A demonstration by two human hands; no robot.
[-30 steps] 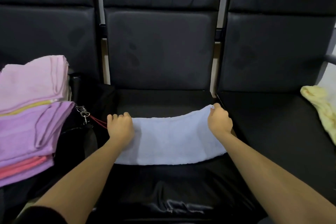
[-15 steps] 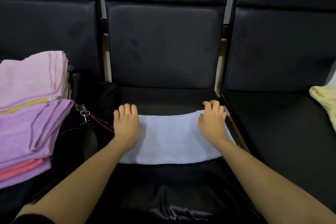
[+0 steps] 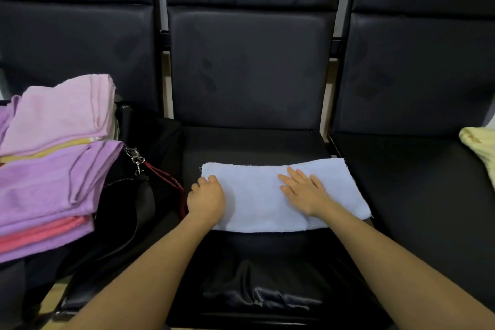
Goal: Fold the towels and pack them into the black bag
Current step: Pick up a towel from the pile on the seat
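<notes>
A light blue towel (image 3: 257, 195), folded into a long strip, lies flat on the middle black seat (image 3: 254, 142). My left hand (image 3: 206, 199) grips the towel's left end with curled fingers. My right hand (image 3: 305, 193) rests flat on the towel's middle with straight, spread fingers. The black bag (image 3: 126, 203) sits on the left seat, partly under a stack of folded towels (image 3: 51, 169) in pink, purple and coral.
A pale yellow towel (image 3: 479, 150) lies on the right seat at the frame's edge. A metal clip and red strap (image 3: 150, 169) hang from the bag beside my left hand. Black fabric (image 3: 257, 295) is bunched at the seat's front edge. Seat backs rise behind.
My right hand slid left from the towel's right end to its middle and lies flat. My left hand shifted from lying flat to curling round the left end.
</notes>
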